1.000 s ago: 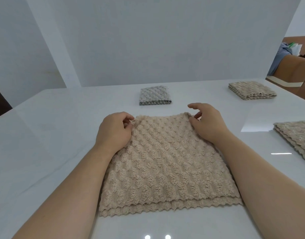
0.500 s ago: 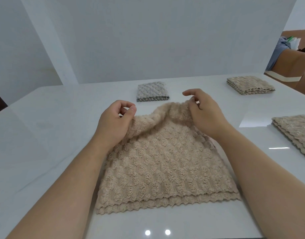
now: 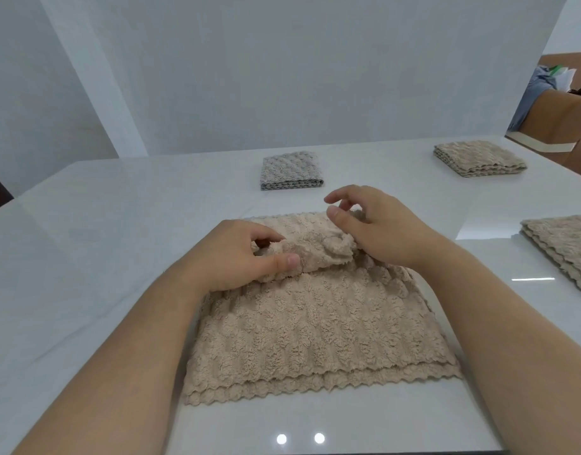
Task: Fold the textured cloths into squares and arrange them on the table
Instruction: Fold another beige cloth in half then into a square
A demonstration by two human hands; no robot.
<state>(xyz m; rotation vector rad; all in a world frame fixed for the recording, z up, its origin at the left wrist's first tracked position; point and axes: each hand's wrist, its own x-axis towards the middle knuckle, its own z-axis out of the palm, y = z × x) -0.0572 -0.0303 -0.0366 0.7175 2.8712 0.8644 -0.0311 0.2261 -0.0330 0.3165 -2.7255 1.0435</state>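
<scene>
Beige scalloped fleece cloth (image 3: pixel 315 323): the far edge is clamped by curled fingers of left hand (image 3: pixel 236 257) and right hand (image 3: pixel 384 234), presumably for halving nearward.

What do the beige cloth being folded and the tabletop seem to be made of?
The beige cloth looks like plush microfiber or terry: fuzzy, bumpy pile, scalloped edge. The table looks hard, glossy white, perhaps stone or glass: it mirrors lights.

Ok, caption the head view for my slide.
Left hand pinches beige cloth at its turned-back far edge, right hand alongside; three folded cloths nearby.
</scene>
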